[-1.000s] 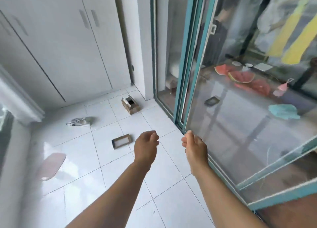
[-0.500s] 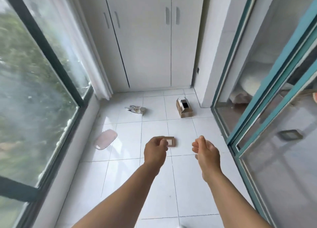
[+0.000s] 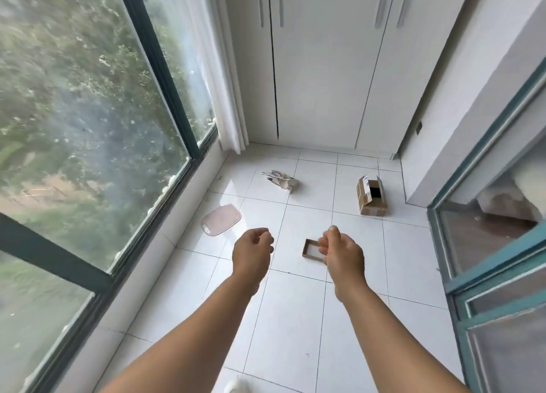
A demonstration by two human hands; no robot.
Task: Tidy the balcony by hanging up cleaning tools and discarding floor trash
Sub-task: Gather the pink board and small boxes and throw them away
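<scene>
At the far left a big window (image 3: pixel 88 120) runs along the balcony, with a white curtain (image 3: pixel 218 97) hanging at its far end. On the tiled floor (image 3: pixel 295 318) just below the sill lies a flat pinkish lid (image 3: pixel 221 219); it looks like thin plastic, light and a bit slippery, so lifting one edge with the fingertips would probably work best. Beyond it, nearer the white cupboard (image 3: pixel 319 67), sits a crumpled wrapper (image 3: pixel 280 180), soft and nearly weightless by the look of it, and easy to pinch anywhere. The left hand (image 3: pixel 251 252) hovers over the floor with its fingers loosely curled, its grip holding nothing. Just right of it lies a shallow cardboard tray (image 3: pixel 310 248), partly hidden behind the right hand (image 3: pixel 339 252), whose fingers also hang loosely curled and empty. The tray seems stiff but light, and one thin side wall is the natural place to pinch it. Further right and farther away stands an open cardboard box (image 3: pixel 371 196), rigid enough to grasp across its top, likely light. At the right edge is the teal-framed sliding door (image 3: pixel 487 245). No cleaning tools are in sight, and none of the trash has been picked up yet.
</scene>
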